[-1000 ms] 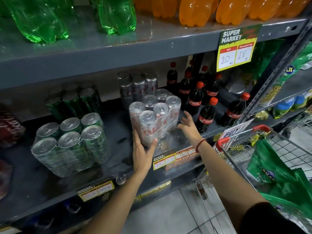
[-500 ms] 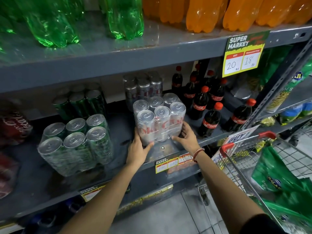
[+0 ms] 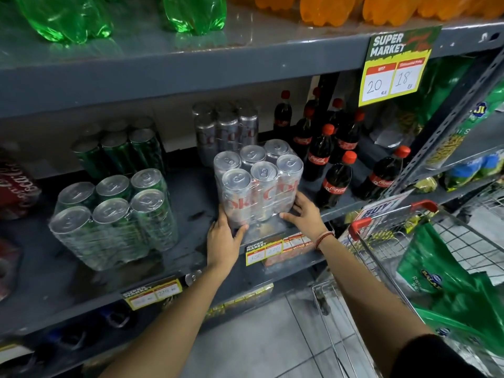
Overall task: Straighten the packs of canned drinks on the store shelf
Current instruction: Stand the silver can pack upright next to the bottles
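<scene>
The shelf (image 3: pixel 90 285) was the big thing before us, a dark metal deck, and we placed everything else by the silver pack (image 3: pixel 259 186) that stood near its front edge. That pack was six cans under clear shrink film, upright, tops toward us. To the left of it, well apart, sat the green pack (image 3: pixel 114 216), tilted a little off the shelf line; behind it stood a second silver pack (image 3: pixel 226 129), and to its right the cola bottles (image 3: pixel 335 178). We judged the silver pack heavy for its size and stiff as a block, since full cans do not give, but the film looked slick and thin, likely to stretch or tear if we pulled on it. So the low corners seemed the place to hold. Our left hand (image 3: pixel 222 241) cupped the pack's lower left corner, fingers curled close against the film, thumb across the front. Our right hand (image 3: pixel 304 214) lay against its lower right side, fingers spread fairly wide and flat on the film. Just below the pack, on the shelf lip, hung the price tag (image 3: pixel 263 253).
</scene>
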`<state>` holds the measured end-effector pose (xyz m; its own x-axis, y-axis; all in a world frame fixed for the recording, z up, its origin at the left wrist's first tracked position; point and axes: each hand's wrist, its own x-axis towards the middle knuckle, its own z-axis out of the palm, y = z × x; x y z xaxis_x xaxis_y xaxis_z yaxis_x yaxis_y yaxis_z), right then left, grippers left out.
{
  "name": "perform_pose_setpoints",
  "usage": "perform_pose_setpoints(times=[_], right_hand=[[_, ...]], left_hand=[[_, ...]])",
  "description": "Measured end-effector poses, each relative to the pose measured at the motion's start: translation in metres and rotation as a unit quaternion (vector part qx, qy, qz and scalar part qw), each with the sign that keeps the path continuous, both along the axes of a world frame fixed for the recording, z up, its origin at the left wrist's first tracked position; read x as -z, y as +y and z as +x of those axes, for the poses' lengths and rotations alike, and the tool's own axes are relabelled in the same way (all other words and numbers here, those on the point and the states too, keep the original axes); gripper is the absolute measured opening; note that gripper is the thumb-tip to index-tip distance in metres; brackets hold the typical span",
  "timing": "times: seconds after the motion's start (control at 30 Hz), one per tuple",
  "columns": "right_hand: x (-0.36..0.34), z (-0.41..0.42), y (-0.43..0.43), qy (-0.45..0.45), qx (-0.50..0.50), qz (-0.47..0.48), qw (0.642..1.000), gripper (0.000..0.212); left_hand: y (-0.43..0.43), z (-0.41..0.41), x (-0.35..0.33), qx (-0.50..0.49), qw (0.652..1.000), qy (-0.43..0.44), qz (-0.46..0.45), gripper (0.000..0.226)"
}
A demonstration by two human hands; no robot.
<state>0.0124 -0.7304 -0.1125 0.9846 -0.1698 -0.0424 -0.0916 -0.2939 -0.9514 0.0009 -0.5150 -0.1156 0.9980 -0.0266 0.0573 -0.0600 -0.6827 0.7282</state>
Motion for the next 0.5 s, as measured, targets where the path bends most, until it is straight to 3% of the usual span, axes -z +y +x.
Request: perform_pose_setpoints(times=[0.5], right_hand=[[0.011,-0.033,0.002,-0.034,0.040,-0.040,0.998,0.067]], left_hand=[[-0.002,-0.033,0.004,-0.007,0.999,-0.034,-0.008,0.086]])
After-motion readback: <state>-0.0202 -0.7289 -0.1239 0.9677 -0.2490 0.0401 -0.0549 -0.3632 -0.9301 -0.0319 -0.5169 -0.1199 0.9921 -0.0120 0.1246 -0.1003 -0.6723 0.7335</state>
